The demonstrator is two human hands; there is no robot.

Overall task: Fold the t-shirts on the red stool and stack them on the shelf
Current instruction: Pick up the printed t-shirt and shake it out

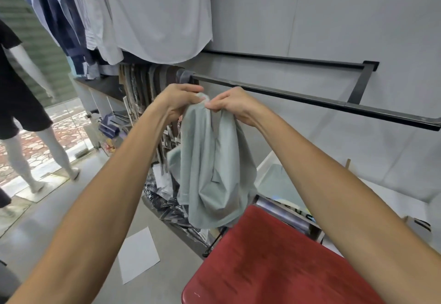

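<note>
A pale green t-shirt (210,165) hangs bunched in the air above the far end of the red stool (269,263). My left hand (179,99) and my right hand (232,105) pinch its top edge close together, fingertips almost touching. The shirt's lower part droops to just above the stool's far edge. The stool's padded top shows bare red fabric. A light shelf surface (274,179) lies low behind the shirt, partly hidden by my right forearm, with a pale green fabric on it.
A black clothes rail (310,99) runs across the grey wall just behind my hands. Shirts (152,17) hang above, and belts (143,81) hang on the left. A mannequin (21,112) stands at the left. A white sheet (138,253) and plastic-wrapped goods (171,208) lie on the floor.
</note>
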